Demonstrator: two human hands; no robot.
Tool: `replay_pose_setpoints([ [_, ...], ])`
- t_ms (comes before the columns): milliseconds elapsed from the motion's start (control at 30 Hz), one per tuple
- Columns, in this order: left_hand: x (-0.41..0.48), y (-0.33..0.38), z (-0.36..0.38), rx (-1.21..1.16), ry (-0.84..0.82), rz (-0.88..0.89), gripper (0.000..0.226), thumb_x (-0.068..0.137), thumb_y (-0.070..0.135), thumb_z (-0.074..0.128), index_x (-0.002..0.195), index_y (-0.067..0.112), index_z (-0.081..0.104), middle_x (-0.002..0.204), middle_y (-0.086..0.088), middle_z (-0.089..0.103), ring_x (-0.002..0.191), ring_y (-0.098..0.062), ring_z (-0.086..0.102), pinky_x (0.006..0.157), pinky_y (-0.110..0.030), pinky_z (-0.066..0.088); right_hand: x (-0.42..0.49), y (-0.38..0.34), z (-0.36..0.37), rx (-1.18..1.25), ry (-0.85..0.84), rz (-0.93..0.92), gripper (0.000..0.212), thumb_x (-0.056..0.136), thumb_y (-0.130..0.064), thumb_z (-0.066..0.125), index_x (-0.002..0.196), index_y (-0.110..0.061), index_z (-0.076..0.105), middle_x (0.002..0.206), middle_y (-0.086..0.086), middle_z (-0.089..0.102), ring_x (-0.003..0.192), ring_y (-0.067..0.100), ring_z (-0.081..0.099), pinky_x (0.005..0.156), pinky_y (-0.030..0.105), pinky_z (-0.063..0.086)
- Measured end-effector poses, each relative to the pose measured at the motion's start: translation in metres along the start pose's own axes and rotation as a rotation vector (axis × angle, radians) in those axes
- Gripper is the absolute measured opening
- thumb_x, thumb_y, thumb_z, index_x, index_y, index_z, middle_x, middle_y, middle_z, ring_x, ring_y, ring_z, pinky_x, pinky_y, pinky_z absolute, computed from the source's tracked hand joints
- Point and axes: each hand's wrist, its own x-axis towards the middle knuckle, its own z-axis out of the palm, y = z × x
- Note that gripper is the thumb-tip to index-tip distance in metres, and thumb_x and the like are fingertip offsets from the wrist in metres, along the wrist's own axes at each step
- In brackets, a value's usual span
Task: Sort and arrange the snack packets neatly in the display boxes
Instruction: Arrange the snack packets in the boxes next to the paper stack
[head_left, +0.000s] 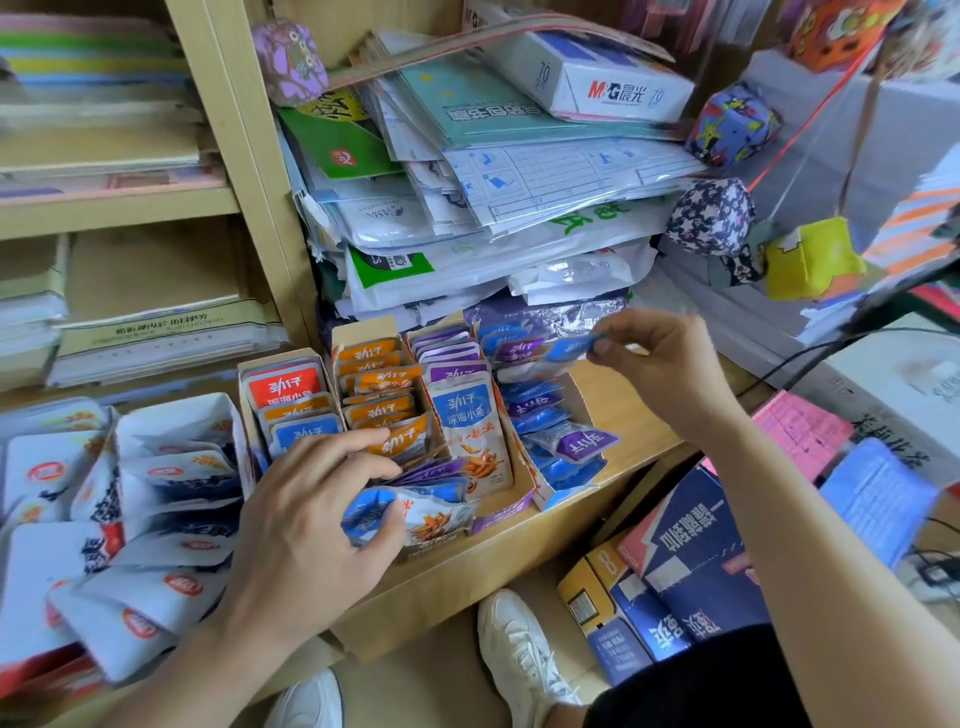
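Packets in red, orange, purple and blue stand in four cardboard display boxes (363, 332) on a wooden shelf (623, 415). One big blue packet (467, 415) stands upright with its face to the camera, and all places below are given from it.

Behind it and to its right, the right hand (670, 364) is raised over the back end of the box next on the right. Thumb and forefinger pinch a small blue packet (571, 347) by its right end; the other fingers are loosely curled. The long axis of this packet lies almost level and points away from the fingers to the left. Just under it and a little nearer to the camera is the blue row (540, 410), where one purple packet (587, 441) lies mixed in.

In front of the big blue packet and to its left, the left hand (306, 525) grips a crumpled bundle of blue packets (374, 512), and its forefinger is stretched onto an orange packet (400, 441).

The held packet probably belongs in the blue row. The right hand is much the nearer one, and it needs to turn the packet from lying to standing before lowering it
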Motion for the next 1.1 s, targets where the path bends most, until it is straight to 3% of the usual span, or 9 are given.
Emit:
replay_pose_setpoints([
  [200, 0.001, 0.0, 0.001, -0.013, 0.001, 0.0, 0.029, 0.084, 0.037, 0.058, 0.091, 0.014, 0.073, 0.116, 0.002, 0.07, 0.105, -0.017, 0.063, 0.084, -0.032, 0.051, -0.002, 0.014, 0.016, -0.245, -0.124, 0.033, 0.019, 0.087, -0.002, 0.072, 0.089, -0.019, 0.08, 0.085, -0.007, 0.076, 0.08, -0.001, 0.069, 0.076, 0.012, 0.052],
  [333, 0.001, -0.001, 0.001, -0.024, -0.002, -0.013, 0.03, 0.084, 0.039, 0.057, 0.091, 0.015, 0.073, 0.117, 0.003, 0.069, 0.105, -0.016, 0.063, 0.084, -0.032, 0.051, -0.002, 0.015, 0.02, -0.284, -0.118, 0.011, 0.02, 0.088, 0.0, 0.071, 0.09, -0.018, 0.08, 0.079, 0.0, 0.077, 0.075, 0.021, 0.072, 0.072, 0.027, 0.055],
  [467, 0.002, -0.003, 0.003, -0.025, 0.001, -0.014, 0.031, 0.085, 0.04, 0.057, 0.093, 0.014, 0.073, 0.118, 0.003, 0.069, 0.107, -0.015, 0.062, 0.085, -0.03, 0.05, -0.002, 0.01, 0.028, -0.35, -0.184, 0.037, 0.02, 0.09, -0.009, 0.07, 0.099, -0.024, 0.081, 0.08, -0.004, 0.077, 0.071, 0.026, 0.071, 0.066, 0.03, 0.055],
  [567, 0.002, -0.004, 0.003, -0.023, 0.007, -0.009, 0.031, 0.084, 0.04, 0.057, 0.092, 0.015, 0.073, 0.118, 0.003, 0.069, 0.107, -0.014, 0.061, 0.085, -0.029, 0.049, 0.001, 0.001, 0.034, -0.363, -0.296, 0.096, 0.03, 0.094, -0.011, 0.059, 0.109, -0.03, 0.077, 0.063, -0.019, 0.068, 0.054, 0.025, 0.059, 0.052, 0.025, 0.048],
  [667, 0.001, -0.004, 0.003, -0.027, 0.012, -0.006, 0.03, 0.084, 0.039, 0.058, 0.091, 0.015, 0.073, 0.118, 0.004, 0.069, 0.107, -0.016, 0.062, 0.084, -0.032, 0.052, 0.013, -0.009, 0.029, -0.226, -0.109, 0.092, 0.022, 0.095, -0.017, 0.061, 0.109, -0.024, 0.076, 0.091, -0.013, 0.073, 0.081, 0.013, 0.068, 0.066, 0.022, 0.051],
  [733, 0.001, -0.003, 0.003, -0.034, 0.016, -0.004, 0.029, 0.083, 0.039, 0.058, 0.092, 0.015, 0.073, 0.119, 0.004, 0.068, 0.107, -0.017, 0.063, 0.084, -0.037, 0.055, 0.022, -0.014, 0.032, -0.235, -0.02, 0.051, 0.018, 0.092, -0.022, 0.069, 0.109, -0.021, 0.075, 0.1, -0.011, 0.069, 0.09, 0.007, 0.062, 0.074, 0.018, 0.046],
  [867, 0.0, -0.003, 0.003, -0.045, 0.03, 0.008, 0.038, 0.082, 0.038, 0.061, 0.108, 0.013, 0.074, 0.124, 0.003, 0.066, 0.111, -0.019, 0.061, 0.09, -0.039, 0.053, 0.035, -0.006, 0.055, -0.32, -0.16, 0.098, 0.026, 0.084, -0.012, 0.074, 0.11, -0.018, 0.074, 0.112, -0.003, 0.069, 0.088, 0.009, 0.063, 0.073, 0.021, 0.047],
  [1000, -0.004, -0.006, 0.004, -0.062, 0.028, 0.095, 0.035, 0.087, 0.037, 0.068, 0.11, 0.013, 0.075, 0.122, 0.002, 0.065, 0.112, -0.02, 0.059, 0.09, -0.038, 0.052, 0.037, 0.001, 0.063, -0.392, -0.158, 0.08, 0.024, 0.078, -0.003, 0.076, 0.096, -0.017, 0.074, 0.099, 0.002, 0.068, 0.084, 0.02, 0.067, 0.073, 0.033, 0.056],
  [1100, -0.009, -0.007, 0.006, -0.063, 0.022, 0.17, 0.026, 0.09, 0.035, 0.069, 0.104, 0.014, 0.077, 0.113, 0.003, 0.068, 0.108, -0.017, 0.061, 0.084, -0.036, 0.054, 0.034, 0.004, 0.063, -0.45, -0.177, 0.043, 0.017, 0.08, -0.006, 0.079, 0.094, -0.016, 0.077, 0.085, -0.001, 0.067, 0.077, 0.02, 0.065, 0.068, 0.028, 0.051],
])
